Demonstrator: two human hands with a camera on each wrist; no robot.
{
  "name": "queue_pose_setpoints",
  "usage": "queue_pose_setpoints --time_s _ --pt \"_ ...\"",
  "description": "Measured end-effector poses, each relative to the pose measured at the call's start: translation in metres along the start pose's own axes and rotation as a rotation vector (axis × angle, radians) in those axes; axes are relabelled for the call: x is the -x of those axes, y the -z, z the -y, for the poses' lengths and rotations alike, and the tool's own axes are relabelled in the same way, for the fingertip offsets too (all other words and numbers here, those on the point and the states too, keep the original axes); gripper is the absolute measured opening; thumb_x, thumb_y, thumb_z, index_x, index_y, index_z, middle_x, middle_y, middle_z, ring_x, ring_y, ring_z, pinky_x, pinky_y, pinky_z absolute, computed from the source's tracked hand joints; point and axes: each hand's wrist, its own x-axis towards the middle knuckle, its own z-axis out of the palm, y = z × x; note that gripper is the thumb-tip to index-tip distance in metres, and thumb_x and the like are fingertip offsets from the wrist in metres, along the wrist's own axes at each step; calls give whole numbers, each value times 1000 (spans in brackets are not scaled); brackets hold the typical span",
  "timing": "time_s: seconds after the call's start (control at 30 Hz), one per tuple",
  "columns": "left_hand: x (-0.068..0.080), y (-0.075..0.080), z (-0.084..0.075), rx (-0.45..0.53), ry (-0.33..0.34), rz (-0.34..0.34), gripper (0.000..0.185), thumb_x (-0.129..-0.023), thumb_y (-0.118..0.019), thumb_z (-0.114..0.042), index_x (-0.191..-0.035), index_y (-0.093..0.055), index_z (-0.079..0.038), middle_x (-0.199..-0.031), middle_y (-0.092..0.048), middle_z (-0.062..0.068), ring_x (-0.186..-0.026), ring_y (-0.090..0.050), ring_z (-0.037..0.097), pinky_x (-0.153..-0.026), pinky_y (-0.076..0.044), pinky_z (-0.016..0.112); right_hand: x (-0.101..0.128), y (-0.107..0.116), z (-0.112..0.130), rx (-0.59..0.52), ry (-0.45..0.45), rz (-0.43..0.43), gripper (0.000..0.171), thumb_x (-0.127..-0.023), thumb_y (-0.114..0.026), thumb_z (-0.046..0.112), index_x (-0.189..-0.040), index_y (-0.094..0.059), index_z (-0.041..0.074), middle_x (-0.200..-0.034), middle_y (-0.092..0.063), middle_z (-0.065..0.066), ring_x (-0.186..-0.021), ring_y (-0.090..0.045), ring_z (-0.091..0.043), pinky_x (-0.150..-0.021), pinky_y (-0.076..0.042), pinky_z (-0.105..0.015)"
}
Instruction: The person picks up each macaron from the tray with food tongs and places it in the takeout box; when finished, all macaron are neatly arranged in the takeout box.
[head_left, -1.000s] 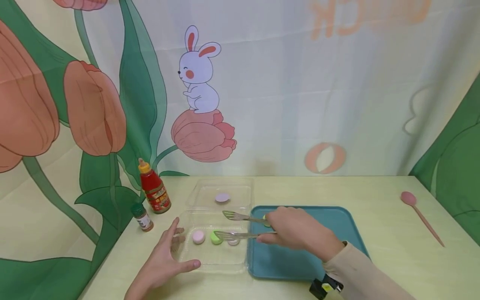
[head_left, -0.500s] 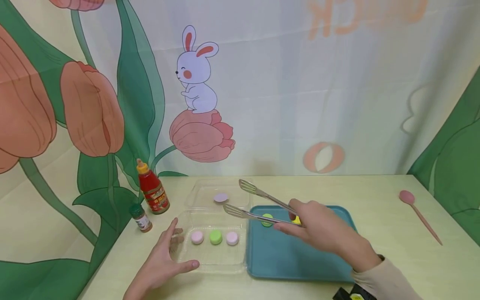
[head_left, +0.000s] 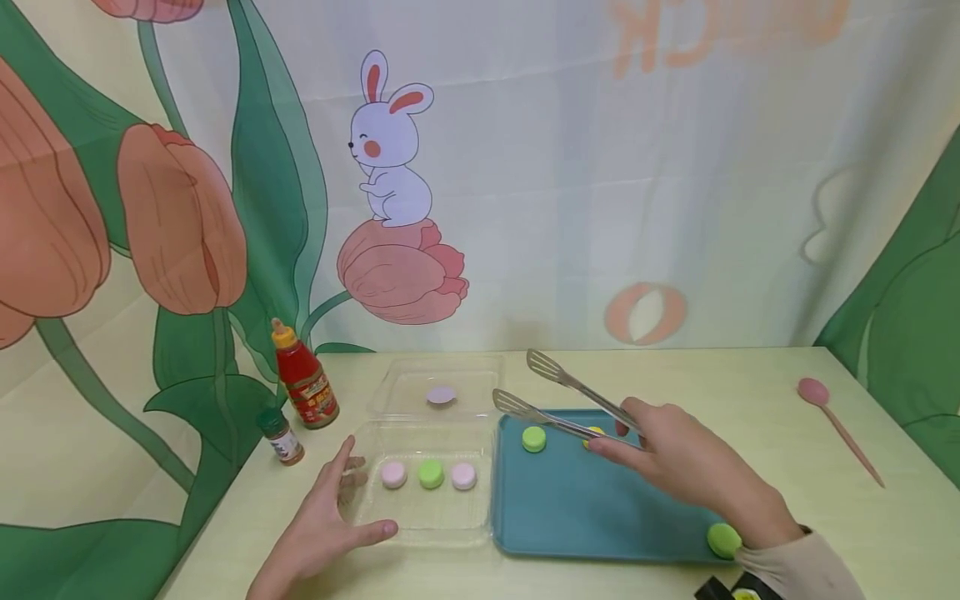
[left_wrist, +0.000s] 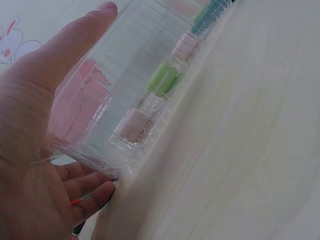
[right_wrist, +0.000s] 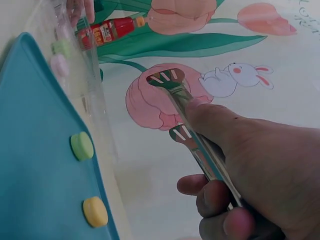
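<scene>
Head view: a person's right hand (head_left: 678,462) grips a pair of slotted metal tongs (head_left: 558,398) above the far edge of a teal plastic tray (head_left: 592,517), the tong blades standing apart and holding nothing. A round green macaron (head_left: 534,438) and a yellow macaron (head_left: 593,434) lie on the tray just under the blades; another green one (head_left: 723,540) sits at the tray's near right corner.

The left hand (head_left: 322,521), fingers spread and flat, steadies a clear plastic clamshell box (head_left: 420,529) beside the tray; the left wrist view shows the palm (left_wrist: 30,145) touching the box wall. In the box lie a pink macaron (head_left: 393,474), a green macaron (head_left: 431,474) and a second pink one (head_left: 463,476).

Judged from this, a clean pick calls for lowering the blades level on either side of the green macaron by the tray's far edge and closing gently, since such shells likely crush; the box should stay pinned.

Nearby stand a red sauce bottle (head_left: 303,383) and a small spice jar (head_left: 282,436).
</scene>
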Motion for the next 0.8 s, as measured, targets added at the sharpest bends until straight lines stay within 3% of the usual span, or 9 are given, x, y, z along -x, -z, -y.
queue_pose_setpoints --time_s 0.3,0.37,0.5,0.63,0.8 --pt "-2 0 0 -1 18 4 135 -69 -92 -58 -167 -6 -24 -160 -40 8 -145 -45 35 -115 -35 66 -7 -12 -20 49 8 10 64 -94 -60 69 -118 -57 10 -66 -50 3 -58 -49 -11 -54 -40 -29" --pt "-2 0 1 2 14 3 135 -69 -92 -58 -167 -6 -24 -160 -40 8 -145 -45 35 -115 -35 66 -10 -15 -24 75 5 23 65 -95 -61 68 -121 -59 9 -73 -57 4 -63 -53 -10 -58 -44 -30" --pt "-1 0 1 6 4 -1 135 -69 -93 -57 -167 -6 -24 -160 -40 8 -145 -46 35 -115 -35 66 -14 -22 -28 103 -9 71 63 -95 -61 67 -118 -62 9 -80 -61 5 -68 -55 -11 -61 -46 -32" --pt "-1 0 1 3 -2 -4 136 -69 -93 -57 -167 -6 -24 -160 -40 8 -145 -46 35 -116 -35 66 -16 -29 -30 109 -32 105 56 -93 -63 67 -109 -63 13 -73 -55 4 -63 -51 -12 -56 -41 -31" --pt "0 0 2 -2 -10 -6 135 -69 -93 -57 -167 -6 -23 -159 -41 8 -144 -47 34 -115 -35 65 -16 -35 -31 113 -59 131 56 -93 -64 67 -108 -63 13 -71 -54 3 -61 -49 -12 -54 -39 -31"
